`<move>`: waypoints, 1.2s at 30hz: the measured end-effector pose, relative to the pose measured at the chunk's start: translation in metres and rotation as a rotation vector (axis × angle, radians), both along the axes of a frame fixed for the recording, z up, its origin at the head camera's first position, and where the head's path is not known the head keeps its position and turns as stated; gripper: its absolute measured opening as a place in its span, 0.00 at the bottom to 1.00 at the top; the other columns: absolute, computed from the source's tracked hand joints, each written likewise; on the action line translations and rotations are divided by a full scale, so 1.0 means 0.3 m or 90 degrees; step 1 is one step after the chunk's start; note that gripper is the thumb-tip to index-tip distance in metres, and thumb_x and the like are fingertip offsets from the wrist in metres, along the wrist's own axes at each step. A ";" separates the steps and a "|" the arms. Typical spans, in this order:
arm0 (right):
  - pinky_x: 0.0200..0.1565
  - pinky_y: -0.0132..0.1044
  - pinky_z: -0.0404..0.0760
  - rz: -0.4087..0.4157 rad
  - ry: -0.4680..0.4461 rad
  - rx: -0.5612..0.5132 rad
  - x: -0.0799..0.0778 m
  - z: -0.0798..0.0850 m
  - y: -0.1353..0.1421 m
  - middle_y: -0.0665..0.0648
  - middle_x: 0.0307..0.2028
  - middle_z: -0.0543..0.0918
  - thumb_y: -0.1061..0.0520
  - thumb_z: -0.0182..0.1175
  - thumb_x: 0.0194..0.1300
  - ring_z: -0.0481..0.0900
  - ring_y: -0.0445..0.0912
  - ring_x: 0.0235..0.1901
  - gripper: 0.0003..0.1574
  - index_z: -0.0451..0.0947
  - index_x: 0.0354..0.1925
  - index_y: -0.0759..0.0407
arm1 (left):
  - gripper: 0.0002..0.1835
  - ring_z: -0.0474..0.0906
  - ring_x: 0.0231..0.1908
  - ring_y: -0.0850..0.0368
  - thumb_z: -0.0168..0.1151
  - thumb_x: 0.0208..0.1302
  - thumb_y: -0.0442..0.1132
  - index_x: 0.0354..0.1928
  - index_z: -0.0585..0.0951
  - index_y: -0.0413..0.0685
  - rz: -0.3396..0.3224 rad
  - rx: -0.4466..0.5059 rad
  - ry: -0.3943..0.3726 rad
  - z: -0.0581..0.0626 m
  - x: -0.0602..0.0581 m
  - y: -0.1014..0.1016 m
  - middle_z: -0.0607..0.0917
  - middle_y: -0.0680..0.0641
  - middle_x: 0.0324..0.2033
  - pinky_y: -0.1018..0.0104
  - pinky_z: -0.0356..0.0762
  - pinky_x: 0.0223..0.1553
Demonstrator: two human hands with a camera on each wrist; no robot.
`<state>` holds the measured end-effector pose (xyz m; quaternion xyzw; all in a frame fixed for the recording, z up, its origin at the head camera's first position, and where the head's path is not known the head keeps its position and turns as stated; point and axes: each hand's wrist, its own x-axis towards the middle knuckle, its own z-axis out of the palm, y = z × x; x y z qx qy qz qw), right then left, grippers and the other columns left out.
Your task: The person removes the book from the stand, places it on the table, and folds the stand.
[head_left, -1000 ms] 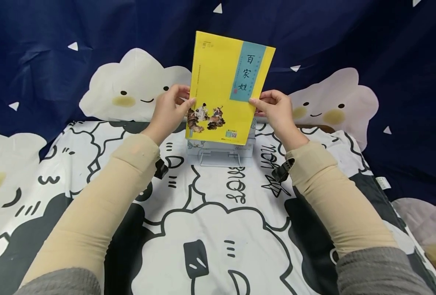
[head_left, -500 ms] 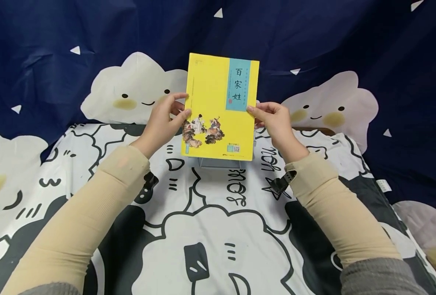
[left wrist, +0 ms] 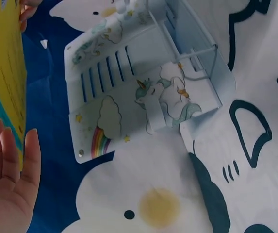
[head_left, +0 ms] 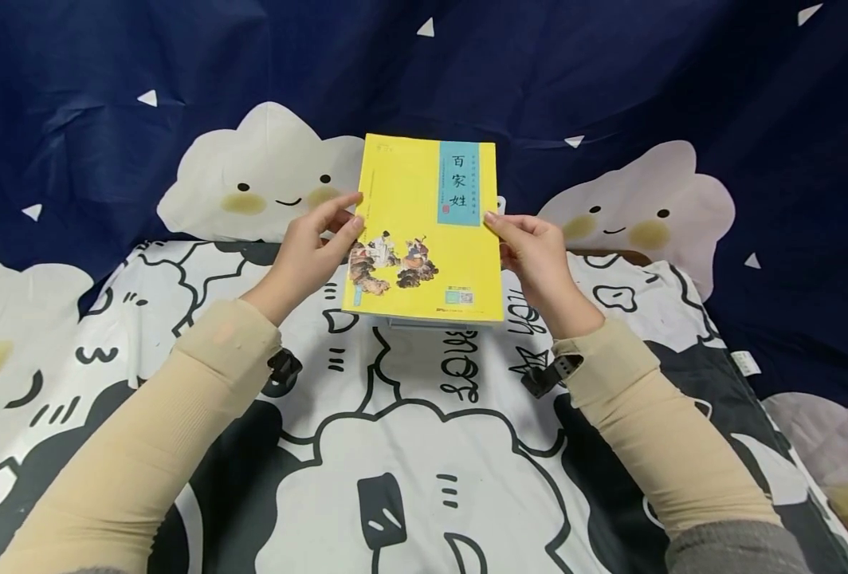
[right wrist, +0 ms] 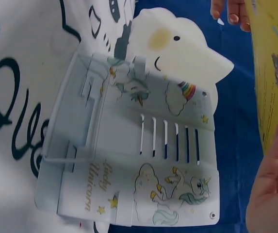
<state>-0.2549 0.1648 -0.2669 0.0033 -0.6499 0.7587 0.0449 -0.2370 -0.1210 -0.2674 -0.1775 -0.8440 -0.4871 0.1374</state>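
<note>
A yellow book with a blue title strip and painted figures on its cover is held up in the middle of the head view. My left hand pinches its left edge, thumb on the cover and fingers reaching behind. On the opposite edge, my right hand grips it with the thumb near the blue strip. Behind and below it stands a white unicorn-printed book stand, mostly hidden in the head view. Both wrist views show its slotted back and wire front, with the book apart from it.
The stand rests on a white, black-patterned cloth that spreads toward me. A dark blue curtain with smiling clouds hangs behind. A small white tag sticks out at the cloth's right edge.
Both hands have brought the book lower and a little left. Its sideways tilt has straightened, its top now leans away, and it covers more of the stand.
</note>
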 end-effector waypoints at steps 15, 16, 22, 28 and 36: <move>0.23 0.28 0.82 0.026 -0.026 -0.118 0.084 -0.035 -0.019 0.54 0.32 0.90 0.49 0.68 0.64 0.88 0.42 0.25 0.15 0.85 0.37 0.61 | 0.24 0.79 0.43 0.61 0.49 0.77 0.47 0.70 0.70 0.49 -0.016 0.109 -0.037 -0.037 0.072 -0.003 0.83 0.41 0.54 0.78 0.77 0.41; 0.24 0.28 0.83 0.029 -0.027 -0.123 0.089 -0.040 -0.020 0.54 0.32 0.90 0.49 0.67 0.65 0.88 0.42 0.26 0.15 0.85 0.38 0.61 | 0.24 0.79 0.43 0.62 0.50 0.77 0.47 0.70 0.70 0.49 -0.015 0.111 -0.037 -0.039 0.077 -0.004 0.83 0.41 0.54 0.78 0.77 0.42; 0.29 0.29 0.85 0.048 -0.037 -0.144 0.113 -0.077 -0.028 0.53 0.33 0.90 0.50 0.66 0.66 0.89 0.41 0.29 0.13 0.85 0.39 0.60 | 0.24 0.78 0.45 0.65 0.51 0.76 0.46 0.70 0.72 0.49 -0.002 0.130 -0.047 -0.064 0.109 -0.011 0.82 0.40 0.56 0.79 0.75 0.42; 0.30 0.29 0.85 0.051 -0.046 -0.148 0.140 -0.117 -0.044 0.53 0.33 0.90 0.50 0.64 0.68 0.89 0.41 0.30 0.13 0.84 0.39 0.59 | 0.24 0.79 0.45 0.68 0.52 0.76 0.44 0.69 0.71 0.44 -0.009 0.174 -0.064 -0.106 0.140 -0.021 0.80 0.39 0.60 0.81 0.79 0.42; 0.25 0.27 0.83 0.045 -0.056 -0.129 0.169 -0.159 -0.061 0.52 0.32 0.90 0.51 0.62 0.69 0.87 0.40 0.26 0.12 0.84 0.36 0.58 | 0.24 0.79 0.44 0.71 0.52 0.76 0.44 0.69 0.72 0.44 -0.004 0.155 -0.063 -0.143 0.173 -0.039 0.82 0.38 0.57 0.81 0.78 0.41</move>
